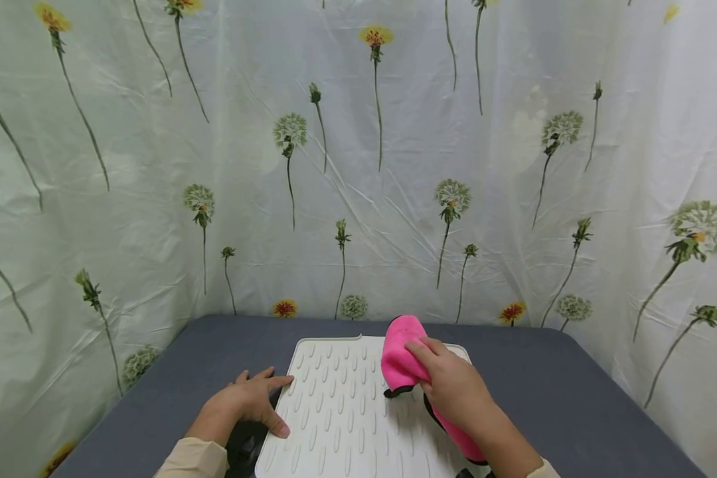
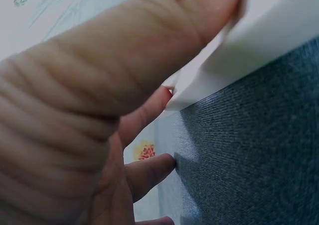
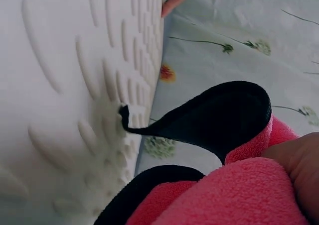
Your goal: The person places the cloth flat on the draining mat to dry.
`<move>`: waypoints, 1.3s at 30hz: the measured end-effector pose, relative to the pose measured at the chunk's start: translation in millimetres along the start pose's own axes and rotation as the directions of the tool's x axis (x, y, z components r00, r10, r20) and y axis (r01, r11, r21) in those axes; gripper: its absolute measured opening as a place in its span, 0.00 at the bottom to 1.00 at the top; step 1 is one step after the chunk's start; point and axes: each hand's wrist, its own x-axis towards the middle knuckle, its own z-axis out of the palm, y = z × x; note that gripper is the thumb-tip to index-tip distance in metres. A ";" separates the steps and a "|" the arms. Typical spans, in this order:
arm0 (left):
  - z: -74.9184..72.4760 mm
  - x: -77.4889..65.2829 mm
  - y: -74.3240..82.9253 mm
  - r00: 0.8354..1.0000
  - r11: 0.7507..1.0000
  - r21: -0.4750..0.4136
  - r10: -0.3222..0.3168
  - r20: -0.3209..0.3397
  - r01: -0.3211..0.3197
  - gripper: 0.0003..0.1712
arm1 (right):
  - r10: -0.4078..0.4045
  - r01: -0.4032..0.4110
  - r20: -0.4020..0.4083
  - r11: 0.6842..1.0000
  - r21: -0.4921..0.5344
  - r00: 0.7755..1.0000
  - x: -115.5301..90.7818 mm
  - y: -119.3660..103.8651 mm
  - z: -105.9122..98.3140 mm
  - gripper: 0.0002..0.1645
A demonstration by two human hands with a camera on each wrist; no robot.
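A white ridged mat with rows of raised ovals lies on the dark grey table. My right hand grips a pink cloth with black edging over the mat's right part. One end of the cloth flops up past the fingers, and another part hangs below the palm. In the right wrist view the fuzzy pink cloth folds beside the hand, its black edge near the ridges. My left hand rests at the mat's left edge with fingers spread, thumb and index finger touching the rim, other fingers over the table.
The dark grey table extends on both sides of the mat. A pale curtain printed with dandelions hangs behind and around the table. Something dark, hard to make out, lies under the left hand.
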 end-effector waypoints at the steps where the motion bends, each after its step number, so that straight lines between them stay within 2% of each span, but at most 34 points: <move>1: 0.0 -0.3 -0.5 1.000 1.000 -0.001 0.001 -0.002 -0.001 0.61 | -0.009 0.009 -0.001 1.000 0.002 1.000 0.7 -1.4 2.8 0.33; 12: -0.3 -2.4 2.1 1.000 1.000 0.003 -0.010 -0.017 0.010 0.61 | -0.034 0.031 0.074 0.999 0.034 0.997 6.8 -20.5 21.6 0.36; 16: 0.4 -2.1 2.3 1.000 1.000 0.001 -0.017 -0.015 0.017 0.61 | -0.084 0.079 0.138 0.996 0.042 0.987 4.2 -28.5 35.2 0.35; 19: 0.5 -1.3 2.7 1.000 1.000 0.003 -0.015 -0.018 0.015 0.61 | -0.105 0.100 0.215 0.994 0.035 0.971 1.2 -32.6 46.6 0.34; 24: 0.0 0.0 2.1 1.000 1.000 0.015 0.011 -0.018 -0.010 0.61 | -0.061 0.052 0.331 0.998 0.035 0.942 -1.7 -36.0 56.3 0.33; 35: -1.3 -2.6 1.2 1.000 1.000 0.013 0.011 -0.017 -0.011 0.60 | -0.037 0.006 0.426 0.997 0.075 0.904 -7.4 -38.1 53.7 0.32; 39: -0.1 -3.0 0.5 1.000 1.000 0.010 0.012 -0.014 -0.012 0.60 | -0.025 -0.016 0.426 0.996 0.093 0.905 -8.3 -36.5 52.3 0.34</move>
